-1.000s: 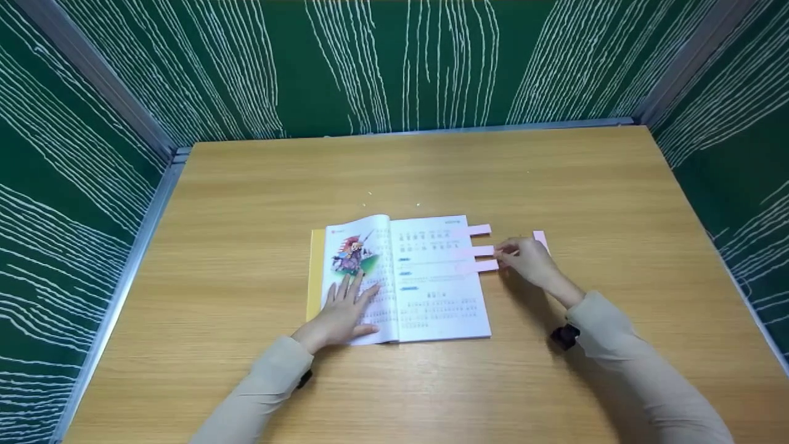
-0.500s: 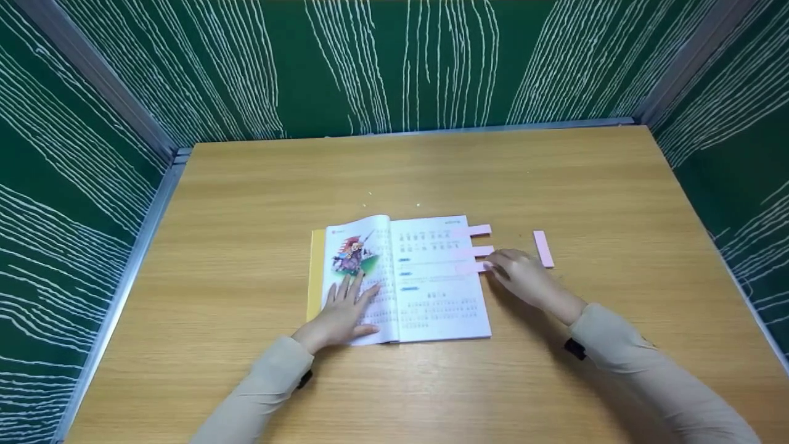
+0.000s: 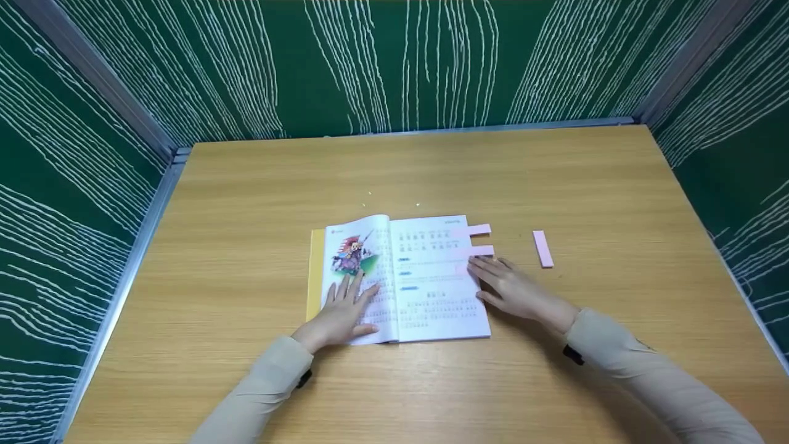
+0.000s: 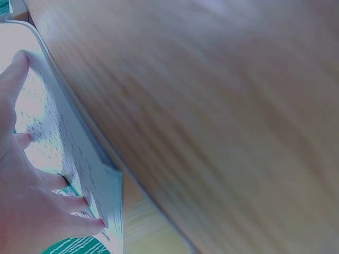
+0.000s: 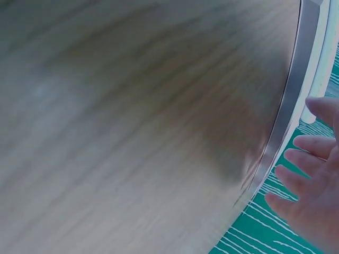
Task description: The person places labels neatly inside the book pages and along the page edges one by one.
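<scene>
1. Shifted left onto open book's [image 3: 425, 308] right edge since earlier frame: right hand [image 3: 510, 287], fingers straight, gripping nothing.
2. On book's left page: left hand [image 3: 340, 313], spread flat, gripping nothing.
3. Jutting from book's right edge: pink paper tabs [image 3: 481, 230]; farther right, pink strip [image 3: 543, 249].

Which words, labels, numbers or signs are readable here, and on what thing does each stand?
None can be read.
Right page: lines of print and blue labels, too small and blurred.
Left page: print beside and below the picture, too small; the left hand covers part.
</scene>
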The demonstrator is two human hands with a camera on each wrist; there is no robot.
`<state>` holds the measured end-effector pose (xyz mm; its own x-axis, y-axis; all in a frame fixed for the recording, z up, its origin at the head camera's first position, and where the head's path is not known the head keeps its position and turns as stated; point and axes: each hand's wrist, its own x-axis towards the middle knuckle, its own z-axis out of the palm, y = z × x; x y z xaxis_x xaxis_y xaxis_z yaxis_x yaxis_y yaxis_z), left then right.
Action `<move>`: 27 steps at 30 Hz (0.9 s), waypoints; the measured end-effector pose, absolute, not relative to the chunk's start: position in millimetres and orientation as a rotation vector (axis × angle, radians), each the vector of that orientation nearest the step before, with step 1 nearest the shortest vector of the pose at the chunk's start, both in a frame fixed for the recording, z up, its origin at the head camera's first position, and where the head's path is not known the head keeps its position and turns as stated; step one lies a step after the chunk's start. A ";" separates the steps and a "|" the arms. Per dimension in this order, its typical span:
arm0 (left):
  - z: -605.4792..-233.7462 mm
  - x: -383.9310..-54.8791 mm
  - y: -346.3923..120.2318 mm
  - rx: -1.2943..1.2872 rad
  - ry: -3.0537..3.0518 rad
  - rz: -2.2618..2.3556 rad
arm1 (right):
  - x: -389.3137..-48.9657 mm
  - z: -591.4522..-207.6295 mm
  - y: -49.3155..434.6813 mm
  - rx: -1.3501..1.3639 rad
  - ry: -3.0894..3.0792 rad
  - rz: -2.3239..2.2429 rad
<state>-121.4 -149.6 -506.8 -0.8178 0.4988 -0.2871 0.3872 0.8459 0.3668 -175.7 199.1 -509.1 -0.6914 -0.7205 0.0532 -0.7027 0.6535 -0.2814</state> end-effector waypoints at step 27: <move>-507.1 -122.3 -148.7 0.675 2.673 0.383 | -173.9 -506.5 186.5 -1.145 2.664 -0.367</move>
<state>-122.3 -148.7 -507.1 -0.8228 0.4993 -0.2716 0.4028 0.8493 0.3411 -173.9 186.5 -506.5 -0.6730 -0.7328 -0.1007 -0.6783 0.6657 -0.3112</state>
